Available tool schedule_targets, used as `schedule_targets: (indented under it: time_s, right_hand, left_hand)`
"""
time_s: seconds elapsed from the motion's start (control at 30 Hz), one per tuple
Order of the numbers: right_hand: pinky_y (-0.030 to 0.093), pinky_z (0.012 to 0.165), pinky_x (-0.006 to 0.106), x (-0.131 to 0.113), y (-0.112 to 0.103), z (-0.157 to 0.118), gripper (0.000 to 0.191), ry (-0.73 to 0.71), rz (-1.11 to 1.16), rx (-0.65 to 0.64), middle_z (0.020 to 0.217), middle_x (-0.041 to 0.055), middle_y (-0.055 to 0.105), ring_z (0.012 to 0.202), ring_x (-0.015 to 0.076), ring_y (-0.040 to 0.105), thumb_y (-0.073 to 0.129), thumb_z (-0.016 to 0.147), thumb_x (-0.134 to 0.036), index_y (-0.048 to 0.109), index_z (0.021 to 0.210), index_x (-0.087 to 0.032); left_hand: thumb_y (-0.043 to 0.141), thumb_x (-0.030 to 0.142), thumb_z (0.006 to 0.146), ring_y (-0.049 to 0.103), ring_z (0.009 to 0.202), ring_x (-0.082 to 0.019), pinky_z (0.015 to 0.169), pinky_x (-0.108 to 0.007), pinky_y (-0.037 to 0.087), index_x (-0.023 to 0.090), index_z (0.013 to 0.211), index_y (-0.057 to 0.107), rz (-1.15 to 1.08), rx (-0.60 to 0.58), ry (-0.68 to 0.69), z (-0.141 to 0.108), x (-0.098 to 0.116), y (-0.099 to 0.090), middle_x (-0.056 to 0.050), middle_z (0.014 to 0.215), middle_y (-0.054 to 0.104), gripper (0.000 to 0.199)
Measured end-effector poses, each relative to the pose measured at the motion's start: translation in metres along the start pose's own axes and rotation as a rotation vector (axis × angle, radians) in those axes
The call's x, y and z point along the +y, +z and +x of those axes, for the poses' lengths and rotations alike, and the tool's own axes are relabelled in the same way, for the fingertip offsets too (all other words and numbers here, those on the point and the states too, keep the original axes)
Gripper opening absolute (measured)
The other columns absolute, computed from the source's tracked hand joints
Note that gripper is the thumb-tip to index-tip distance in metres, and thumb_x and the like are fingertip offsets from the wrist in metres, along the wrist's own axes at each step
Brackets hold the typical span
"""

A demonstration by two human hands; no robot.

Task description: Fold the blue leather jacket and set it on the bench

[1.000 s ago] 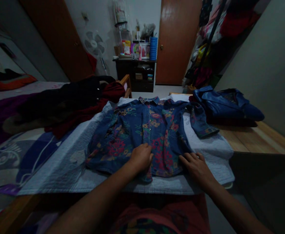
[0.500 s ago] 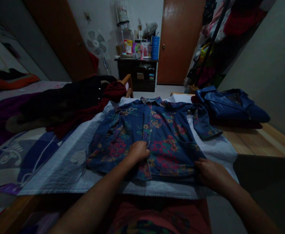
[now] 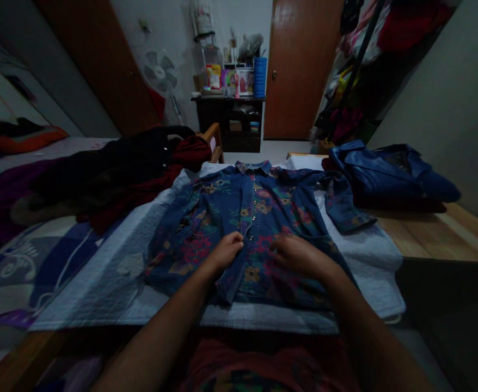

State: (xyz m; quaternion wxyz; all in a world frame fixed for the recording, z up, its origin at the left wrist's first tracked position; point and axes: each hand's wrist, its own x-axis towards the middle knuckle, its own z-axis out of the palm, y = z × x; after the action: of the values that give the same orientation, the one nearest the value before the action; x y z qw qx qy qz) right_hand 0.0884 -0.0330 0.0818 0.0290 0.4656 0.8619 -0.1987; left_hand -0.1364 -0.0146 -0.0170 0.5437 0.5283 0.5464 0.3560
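A blue denim shirt (image 3: 206, 212) with a flower print lies front up, its collar at the far end and its metal buttons down the middle. My left hand (image 3: 226, 250) is closed on the front edge of the shirt and pulls that flap a little aside near the lower buttons. Above the right front panel is my right hand (image 3: 298, 253), close to the buttons; its fingers look bent but are smeared by motion. One sleeve is bent out at the right side. Beneath the shirt spreads a pale quilted cloth (image 3: 96, 283).
Dark and red clothes (image 3: 116, 169) are heaped on the left, over a patterned blanket (image 3: 14, 261). On a wooden surface (image 3: 422, 234) at the right lies a folded blue jacket (image 3: 386, 174). A fan (image 3: 162, 71) and a dark cabinet (image 3: 228, 125) stand at the back.
My right hand has left the shirt's lower right corner and moved inward towards the buttons. My left hand has shifted slightly left, drawing the front edge with it.
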Motion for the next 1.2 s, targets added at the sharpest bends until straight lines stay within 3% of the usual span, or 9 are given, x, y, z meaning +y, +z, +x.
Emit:
schedule_targets:
  time_s: [0.2, 0.43, 0.6, 0.67, 0.73, 0.83, 0.93, 1.07, 1.2]
  right_hand:
    - [0.039, 0.078, 0.024, 0.000, 0.043, 0.072, 0.028, 0.082, 0.099, 0.191, 0.101, 0.0080, 0.070, 0.096, 0.0186, 0.063, 0.046, 0.086, -0.010, 0.070, 0.098, -0.020]
    - [0.041, 0.077, 0.025, 0.004, 0.088, 0.088, 0.019, 0.088, 0.123, 0.419, 0.098, 0.0063, 0.062, 0.094, 0.0179, 0.057, 0.051, 0.091, -0.023, 0.069, 0.097, -0.021]
    - [0.040, 0.079, 0.026, 0.009, 0.100, 0.090, 0.018, 0.075, 0.155, 0.485, 0.097, 0.0045, 0.060, 0.094, 0.0175, 0.056, 0.054, 0.091, -0.024, 0.069, 0.101, -0.024]
    - [0.040, 0.078, 0.027, 0.009, 0.101, 0.091, 0.018, 0.069, 0.158, 0.488, 0.096, 0.0042, 0.060, 0.094, 0.0175, 0.055, 0.054, 0.091, -0.023, 0.069, 0.100, -0.024]
    - [0.039, 0.077, 0.027, 0.010, 0.101, 0.092, 0.016, 0.078, 0.149, 0.484, 0.095, 0.0041, 0.060, 0.094, 0.0178, 0.055, 0.054, 0.090, -0.023, 0.068, 0.098, -0.023]
    - [0.039, 0.075, 0.027, 0.011, 0.102, 0.095, 0.013, 0.103, 0.115, 0.481, 0.093, 0.0040, 0.060, 0.092, 0.0178, 0.055, 0.054, 0.089, -0.023, 0.067, 0.092, -0.023]
    - [0.037, 0.072, 0.026, 0.012, 0.103, 0.096, 0.013, 0.104, 0.082, 0.490, 0.091, 0.0035, 0.060, 0.089, 0.0169, 0.056, 0.053, 0.090, -0.022, 0.065, 0.088, -0.022]
    - [0.036, 0.069, 0.026, 0.012, 0.103, 0.096, 0.015, 0.090, 0.083, 0.524, 0.091, 0.0032, 0.062, 0.087, 0.0162, 0.058, 0.049, 0.093, -0.022, 0.063, 0.088, -0.021]
    - [0.034, 0.068, 0.026, 0.011, 0.103, 0.096, 0.018, 0.123, 0.143, 0.545, 0.090, 0.0037, 0.065, 0.082, 0.0156, 0.059, 0.042, 0.096, -0.020, 0.060, 0.094, -0.020]
  left_hand:
    - [0.064, 0.031, 0.065, 0.055, 0.062, -0.013, 0.061, -0.024, 0.042, 0.016, 0.081, 0.061, -0.205, 0.003, -0.099, -0.002, 0.005, -0.003, 0.003, 0.070, 0.061, 0.022]
    - [0.070, 0.035, 0.060, 0.049, 0.053, -0.010, 0.054, -0.022, 0.037, 0.016, 0.069, 0.060, -0.133, 0.081, -0.114, 0.004, 0.007, -0.007, 0.004, 0.061, 0.057, 0.023]
    - [0.062, 0.031, 0.072, 0.051, 0.059, -0.013, 0.060, -0.024, 0.039, 0.018, 0.070, 0.059, 0.102, 0.370, 0.151, 0.012, 0.025, -0.007, 0.003, 0.063, 0.055, 0.014]
    - [0.057, 0.026, 0.077, 0.054, 0.069, -0.015, 0.067, -0.025, 0.041, 0.018, 0.074, 0.060, 0.383, 0.530, 0.294, 0.011, 0.033, -0.006, 0.000, 0.072, 0.058, 0.010]
    - [0.053, 0.021, 0.082, 0.057, 0.080, -0.018, 0.075, -0.028, 0.041, 0.018, 0.079, 0.061, 0.715, 0.595, 0.414, 0.009, 0.036, -0.001, -0.005, 0.083, 0.061, 0.010]
    - [0.049, 0.017, 0.086, 0.059, 0.086, -0.022, 0.077, -0.031, 0.041, 0.018, 0.086, 0.063, 1.072, 0.443, 0.442, 0.005, 0.030, 0.010, -0.009, 0.090, 0.063, 0.014]
    - [0.052, 0.015, 0.082, 0.061, 0.082, -0.022, 0.071, -0.030, 0.040, 0.018, 0.088, 0.064, 1.126, 0.301, 0.318, 0.007, 0.021, 0.021, -0.009, 0.088, 0.065, 0.013]
    - [0.054, 0.017, 0.077, 0.061, 0.073, -0.019, 0.065, -0.028, 0.037, 0.018, 0.075, 0.065, 0.860, 0.234, 0.157, 0.020, 0.014, 0.021, -0.004, 0.075, 0.066, 0.011]
    - [0.055, 0.019, 0.071, 0.056, 0.063, -0.015, 0.060, -0.025, 0.036, 0.017, 0.062, 0.062, 0.426, 0.143, 0.073, 0.036, 0.011, 0.011, 0.000, 0.062, 0.060, 0.012]
